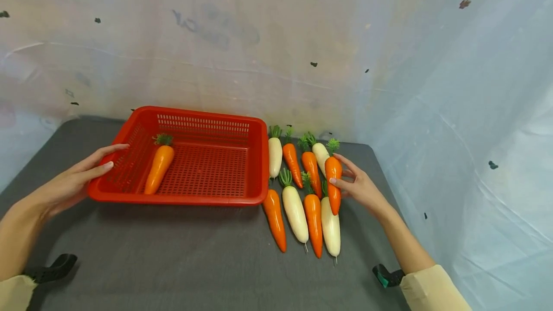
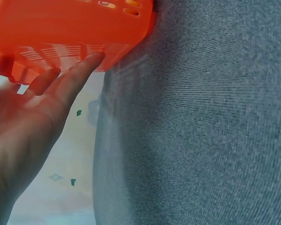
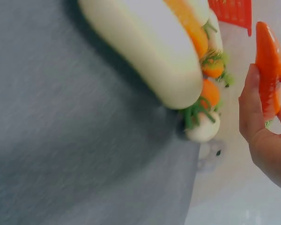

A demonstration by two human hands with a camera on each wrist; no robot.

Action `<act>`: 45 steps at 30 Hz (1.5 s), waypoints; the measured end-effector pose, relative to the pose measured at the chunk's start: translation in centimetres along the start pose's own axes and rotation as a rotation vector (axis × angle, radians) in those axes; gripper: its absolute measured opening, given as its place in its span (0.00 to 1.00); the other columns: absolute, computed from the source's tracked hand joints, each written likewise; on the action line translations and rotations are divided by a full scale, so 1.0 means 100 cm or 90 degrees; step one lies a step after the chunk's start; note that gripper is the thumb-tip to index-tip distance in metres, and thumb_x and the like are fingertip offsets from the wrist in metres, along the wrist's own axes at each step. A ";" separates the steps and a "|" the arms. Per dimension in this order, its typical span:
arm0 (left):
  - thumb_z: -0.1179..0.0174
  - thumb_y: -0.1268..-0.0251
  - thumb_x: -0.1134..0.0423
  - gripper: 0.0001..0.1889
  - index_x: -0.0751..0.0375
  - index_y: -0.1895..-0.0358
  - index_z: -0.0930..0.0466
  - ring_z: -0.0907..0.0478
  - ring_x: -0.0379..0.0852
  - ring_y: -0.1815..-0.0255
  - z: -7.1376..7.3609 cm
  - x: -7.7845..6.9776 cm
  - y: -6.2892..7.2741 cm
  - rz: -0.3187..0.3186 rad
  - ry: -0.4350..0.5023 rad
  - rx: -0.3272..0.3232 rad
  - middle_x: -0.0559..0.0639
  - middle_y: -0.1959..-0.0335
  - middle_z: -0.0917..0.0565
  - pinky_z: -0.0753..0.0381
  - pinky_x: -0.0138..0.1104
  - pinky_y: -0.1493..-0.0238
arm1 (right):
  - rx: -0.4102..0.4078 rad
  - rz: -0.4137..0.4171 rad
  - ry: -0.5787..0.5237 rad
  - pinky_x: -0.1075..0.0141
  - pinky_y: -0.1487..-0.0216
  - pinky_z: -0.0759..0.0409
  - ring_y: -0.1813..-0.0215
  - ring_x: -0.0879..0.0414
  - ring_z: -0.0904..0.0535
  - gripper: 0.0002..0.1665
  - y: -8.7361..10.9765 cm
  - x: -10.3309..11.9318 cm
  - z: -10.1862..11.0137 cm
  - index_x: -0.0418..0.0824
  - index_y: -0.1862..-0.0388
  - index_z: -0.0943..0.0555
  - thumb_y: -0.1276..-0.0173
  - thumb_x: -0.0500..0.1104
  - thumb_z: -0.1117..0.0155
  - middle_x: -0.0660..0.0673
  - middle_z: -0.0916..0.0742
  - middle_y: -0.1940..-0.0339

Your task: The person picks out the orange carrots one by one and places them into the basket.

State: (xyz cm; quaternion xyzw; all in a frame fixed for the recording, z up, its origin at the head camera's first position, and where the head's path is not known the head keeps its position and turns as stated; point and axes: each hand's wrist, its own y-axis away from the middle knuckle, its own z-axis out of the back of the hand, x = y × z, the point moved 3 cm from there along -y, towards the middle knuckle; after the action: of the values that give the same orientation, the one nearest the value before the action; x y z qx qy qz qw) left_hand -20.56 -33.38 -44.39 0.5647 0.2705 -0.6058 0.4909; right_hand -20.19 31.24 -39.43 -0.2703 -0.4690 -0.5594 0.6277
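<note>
My right hand [image 1: 360,187] pinches an orange carrot [image 1: 333,181] between thumb and fingers. In the right wrist view this carrot [image 3: 269,70] stands above the other vegetables, its green top mostly hidden. Below it lies a white radish [image 1: 330,232] with a thin root tip. At the far left, my left hand [image 1: 82,176] holds the side of a red plastic basket [image 1: 181,199], with thumb and forefinger over the rim. Other fingers of it reach along the basket's outer wall [image 2: 75,28] in the left wrist view. One carrot [image 1: 160,168] with a leafy top lies inside the basket.
Right of the basket, several carrots [image 1: 274,220] and white radishes [image 1: 295,212] lie in two rough rows on the grey table [image 1: 194,263]. A pale sheet [image 1: 276,37] with dark spots hangs behind the table and along the right side.
</note>
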 end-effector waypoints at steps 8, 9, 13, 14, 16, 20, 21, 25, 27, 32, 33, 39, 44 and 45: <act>0.59 0.18 0.50 0.31 0.30 0.20 0.62 0.28 0.35 0.48 0.001 -0.003 -0.002 0.016 -0.054 -0.008 0.60 0.25 0.61 0.18 0.41 0.54 | 0.035 0.011 -0.028 0.50 0.51 0.18 0.40 0.40 0.22 0.48 -0.015 0.026 -0.014 0.65 0.20 0.47 0.31 0.51 0.32 0.37 0.34 0.26; 0.59 0.18 0.50 0.32 0.30 0.20 0.64 0.28 0.35 0.48 0.001 -0.003 -0.002 0.015 -0.061 -0.007 0.61 0.25 0.62 0.18 0.41 0.54 | 0.039 0.014 -0.025 0.50 0.52 0.18 0.42 0.41 0.21 0.48 -0.018 0.029 -0.016 0.65 0.20 0.47 0.31 0.50 0.32 0.37 0.35 0.26; 0.59 0.18 0.50 0.34 0.27 0.21 0.68 0.28 0.33 0.47 0.004 -0.003 -0.003 0.012 -0.069 -0.003 0.64 0.23 0.62 0.19 0.40 0.53 | 0.052 0.026 -0.022 0.49 0.53 0.19 0.47 0.42 0.20 0.49 -0.026 0.041 -0.025 0.66 0.20 0.47 0.32 0.48 0.31 0.38 0.31 0.29; 0.59 0.18 0.51 0.34 0.26 0.21 0.68 0.28 0.33 0.47 0.004 -0.003 -0.003 0.010 -0.067 -0.001 0.63 0.23 0.62 0.19 0.40 0.53 | 0.055 0.029 -0.017 0.49 0.52 0.19 0.46 0.43 0.20 0.49 -0.028 0.044 -0.028 0.66 0.20 0.46 0.32 0.49 0.30 0.38 0.31 0.30; 0.59 0.18 0.52 0.34 0.27 0.21 0.68 0.27 0.34 0.48 0.005 -0.003 -0.003 0.005 -0.061 0.001 0.60 0.24 0.60 0.19 0.39 0.54 | 0.066 0.035 -0.015 0.46 0.51 0.20 0.45 0.43 0.20 0.49 -0.032 0.051 -0.034 0.67 0.21 0.46 0.33 0.49 0.30 0.39 0.31 0.30; 0.60 0.18 0.54 0.34 0.28 0.21 0.67 0.25 0.35 0.49 0.006 -0.001 -0.001 -0.001 -0.052 -0.004 0.56 0.26 0.55 0.17 0.39 0.55 | 0.092 0.050 0.002 0.47 0.52 0.20 0.48 0.44 0.19 0.49 -0.042 0.064 -0.050 0.68 0.20 0.47 0.32 0.49 0.30 0.39 0.36 0.26; 0.60 0.18 0.54 0.34 0.28 0.21 0.68 0.25 0.35 0.49 0.006 -0.001 -0.001 0.000 -0.051 -0.006 0.56 0.26 0.55 0.17 0.39 0.55 | 0.098 0.054 0.008 0.47 0.53 0.20 0.50 0.43 0.19 0.49 -0.045 0.067 -0.054 0.68 0.20 0.48 0.32 0.49 0.31 0.38 0.36 0.25; 0.59 0.18 0.52 0.34 0.26 0.21 0.69 0.27 0.32 0.48 0.005 -0.001 -0.001 0.008 -0.045 -0.010 0.54 0.25 0.58 0.18 0.37 0.54 | 0.110 0.067 0.017 0.49 0.56 0.20 0.54 0.42 0.19 0.49 -0.053 0.079 -0.069 0.70 0.21 0.47 0.31 0.48 0.31 0.40 0.36 0.25; 0.59 0.18 0.52 0.34 0.26 0.21 0.69 0.27 0.32 0.48 0.005 -0.001 -0.002 0.012 -0.040 -0.011 0.53 0.24 0.58 0.18 0.37 0.54 | 0.109 0.072 0.020 0.50 0.56 0.19 0.51 0.44 0.19 0.49 -0.055 0.085 -0.075 0.72 0.22 0.47 0.32 0.48 0.31 0.42 0.35 0.25; 0.59 0.18 0.54 0.34 0.26 0.21 0.67 0.26 0.34 0.47 0.004 -0.002 -0.002 0.014 -0.016 -0.007 0.52 0.25 0.57 0.18 0.38 0.53 | 0.100 0.085 0.037 0.57 0.58 0.18 0.39 0.48 0.21 0.47 -0.060 0.097 -0.089 0.73 0.22 0.47 0.31 0.49 0.32 0.44 0.36 0.24; 0.59 0.18 0.54 0.33 0.26 0.21 0.66 0.26 0.34 0.46 0.003 -0.002 -0.003 0.016 -0.010 -0.007 0.51 0.25 0.57 0.18 0.38 0.53 | 0.096 0.086 0.039 0.57 0.59 0.18 0.39 0.49 0.22 0.47 -0.061 0.099 -0.091 0.74 0.23 0.46 0.30 0.49 0.32 0.45 0.36 0.24; 0.59 0.18 0.55 0.33 0.26 0.21 0.66 0.26 0.34 0.46 0.003 -0.001 -0.003 0.012 0.016 -0.006 0.51 0.25 0.55 0.18 0.39 0.52 | 0.126 0.100 -0.001 0.54 0.59 0.17 0.44 0.48 0.19 0.46 -0.072 0.111 -0.106 0.71 0.22 0.46 0.29 0.46 0.34 0.44 0.34 0.25; 0.59 0.18 0.54 0.33 0.26 0.21 0.65 0.25 0.35 0.46 0.002 -0.001 -0.002 0.019 0.022 -0.015 0.52 0.25 0.56 0.18 0.40 0.52 | 0.156 0.115 -0.040 0.47 0.55 0.17 0.47 0.47 0.17 0.47 -0.082 0.120 -0.120 0.66 0.20 0.46 0.29 0.41 0.34 0.40 0.31 0.28; 0.59 0.18 0.54 0.33 0.26 0.21 0.65 0.25 0.35 0.46 0.002 -0.001 -0.001 0.020 0.021 -0.016 0.52 0.25 0.56 0.18 0.40 0.52 | 0.158 0.119 -0.043 0.47 0.54 0.17 0.47 0.46 0.17 0.47 -0.084 0.121 -0.123 0.66 0.21 0.46 0.30 0.41 0.34 0.40 0.31 0.28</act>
State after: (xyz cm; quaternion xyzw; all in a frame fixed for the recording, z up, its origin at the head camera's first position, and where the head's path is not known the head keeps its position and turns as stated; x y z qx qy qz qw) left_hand -20.80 -33.51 -44.28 0.5730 0.2770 -0.5849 0.5028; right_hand -25.49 13.29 -35.26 -0.2520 -0.5283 -0.4272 0.6891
